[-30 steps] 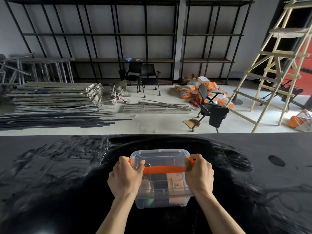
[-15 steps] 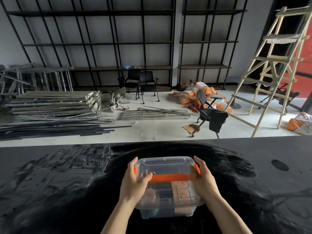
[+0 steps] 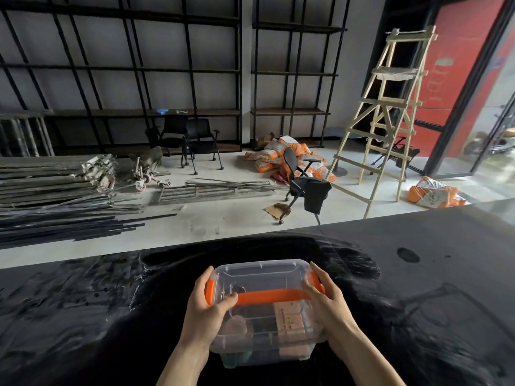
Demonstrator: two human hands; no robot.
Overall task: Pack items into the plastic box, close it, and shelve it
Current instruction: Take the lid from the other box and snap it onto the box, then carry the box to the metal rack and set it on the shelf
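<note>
We hold the clear, round-cornered plastic box [image 3: 264,310] over the glossy black bench [image 3: 83,316], left hand [image 3: 207,307] and right hand [image 3: 327,305] clamped on its ends; the smooth orange handle [image 3: 271,296] crosses the shut lid [image 3: 264,277].

black table [image 3: 418,274] bare around plastic box [image 3: 264,316]

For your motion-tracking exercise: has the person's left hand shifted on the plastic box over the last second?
Yes. The left hand has opened and slid outward onto the orange latch at the plastic box end, leaving the orange handle.
</note>
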